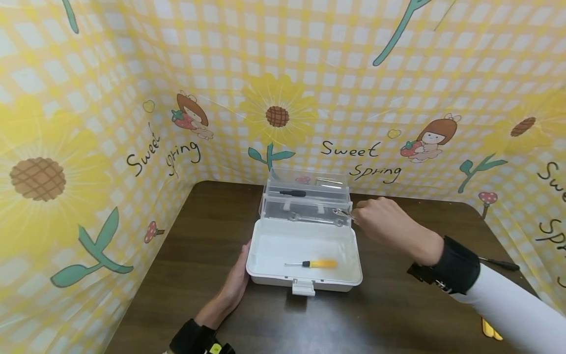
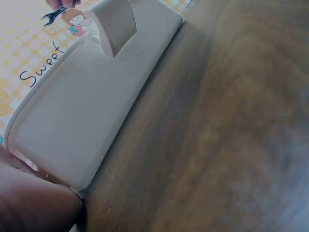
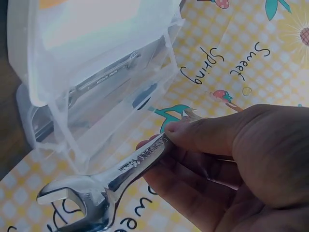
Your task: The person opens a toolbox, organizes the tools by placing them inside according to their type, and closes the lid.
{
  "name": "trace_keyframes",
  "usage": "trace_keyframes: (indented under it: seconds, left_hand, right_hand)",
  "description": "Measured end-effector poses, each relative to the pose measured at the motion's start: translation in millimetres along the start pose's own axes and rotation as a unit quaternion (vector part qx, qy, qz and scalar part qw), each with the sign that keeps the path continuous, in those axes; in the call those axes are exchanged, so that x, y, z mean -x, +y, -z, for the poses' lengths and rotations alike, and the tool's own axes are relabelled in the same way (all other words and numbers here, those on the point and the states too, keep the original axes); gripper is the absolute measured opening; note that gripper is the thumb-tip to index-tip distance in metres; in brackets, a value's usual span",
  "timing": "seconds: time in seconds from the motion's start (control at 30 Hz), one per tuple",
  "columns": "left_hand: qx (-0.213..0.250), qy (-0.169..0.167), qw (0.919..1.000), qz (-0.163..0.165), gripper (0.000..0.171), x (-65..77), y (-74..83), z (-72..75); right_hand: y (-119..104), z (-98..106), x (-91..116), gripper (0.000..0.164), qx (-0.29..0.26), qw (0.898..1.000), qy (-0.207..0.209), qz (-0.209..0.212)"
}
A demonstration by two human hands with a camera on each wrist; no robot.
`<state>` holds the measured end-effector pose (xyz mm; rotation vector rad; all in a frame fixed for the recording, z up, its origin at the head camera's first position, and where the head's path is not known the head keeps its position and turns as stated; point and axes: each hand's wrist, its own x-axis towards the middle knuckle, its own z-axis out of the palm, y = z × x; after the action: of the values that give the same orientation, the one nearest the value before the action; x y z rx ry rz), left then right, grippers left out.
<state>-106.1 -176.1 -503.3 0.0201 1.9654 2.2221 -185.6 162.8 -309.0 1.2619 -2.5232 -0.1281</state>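
Note:
A white toolbox (image 1: 305, 282) stands on the table with its clear trays raised at the back. My left hand (image 1: 234, 280) rests along the box's left side; its thumb (image 2: 34, 198) shows at the box's corner in the left wrist view. Beside the tray's right end, my right hand (image 1: 384, 221) pinches a silver wrench (image 3: 140, 162) by the handle, its open end pointing away from the fingers. Another wrench (image 1: 314, 219) lies in the lower clear tray (image 1: 276, 209). A yellow-and-black screwdriver (image 1: 323, 264) is on the box's floor.
A black tool handle (image 1: 294, 193) and a thin metal hex key (image 1: 329, 183) lie higher in the trays. On the table's (image 1: 194, 236) right are a dark-handled tool (image 1: 504, 264) and a yellow object (image 1: 490, 328) partly behind the sleeve. Patterned cloth (image 1: 274, 49) hangs around the table.

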Motion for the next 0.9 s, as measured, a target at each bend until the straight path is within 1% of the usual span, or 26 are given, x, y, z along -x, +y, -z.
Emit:
trace_keyframes:
  seconds: [0.23,0.57,0.7,0.77,0.9]
  left_hand:
    - [0.003,-0.003,0.9999,-0.011,0.081,0.0,0.1,-0.5]
    - [0.005,-0.004,0.9999,-0.01,0.081,-0.6,-1.4,0.2]
    - [0.006,-0.008,0.9999,-0.01,0.081,-0.7,-2.0,0.0]
    - [0.009,-0.007,0.9998,-0.013,0.081,-0.6,-2.0,-0.1]
    - [0.01,-0.008,0.9998,-0.015,0.08,0.4,-1.2,-0.1]
  right_hand:
    - [-4,-10,-22,0.028,-0.007,1.0,-0.008,0.02]
    - [-19,-23,-48,0.031,-0.014,0.999,-0.036,0.037]
    - [-25,-26,-57,0.032,-0.028,0.998,-0.05,0.038]
    - [-28,-28,-62,0.029,-0.027,0.997,-0.055,0.038]
    - [-33,-37,-70,0.029,-0.03,0.997,-0.067,0.036]
